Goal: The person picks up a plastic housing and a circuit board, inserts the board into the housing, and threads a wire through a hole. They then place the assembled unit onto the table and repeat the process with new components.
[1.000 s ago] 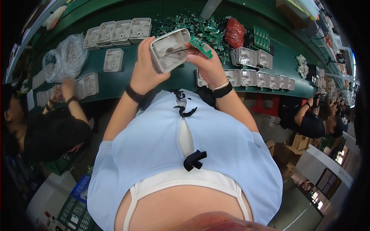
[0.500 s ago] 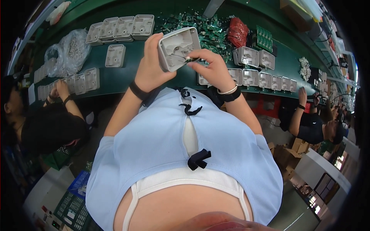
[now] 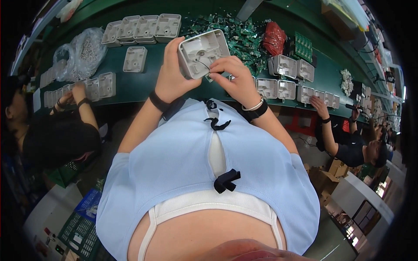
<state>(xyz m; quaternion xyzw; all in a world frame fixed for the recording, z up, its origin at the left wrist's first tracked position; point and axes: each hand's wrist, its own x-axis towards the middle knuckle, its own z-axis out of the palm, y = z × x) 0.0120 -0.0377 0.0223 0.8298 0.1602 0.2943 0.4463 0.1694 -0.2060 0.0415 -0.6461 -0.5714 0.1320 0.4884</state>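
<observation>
My left hand [image 3: 172, 76] grips a light-grey plastic housing [image 3: 201, 48] by its left wall, tilting it above the table with its open side toward me. Inside are moulded posts and a round contact or spring. From in there a thin dark wire [image 3: 201, 63] runs to the fingertips of my right hand [image 3: 236, 78]. Those fingers are pinched at the housing's lower right edge around a small green circuit board [image 3: 209, 79], mostly hidden by them.
Loose green circuit boards [image 3: 235, 37] are heaped beyond the housing, beside a red bag [image 3: 274, 39]. Similar housings [image 3: 167, 26] stand in rows left and right; one housing [image 3: 135, 59] sits alone. A clear bag [image 3: 89, 50] holds small white parts. Co-workers sit on both sides.
My right fingers have brought the circuit board down and slightly left, and it now shows less. At the right, a co-worker's hand has moved left onto the row of housings.
</observation>
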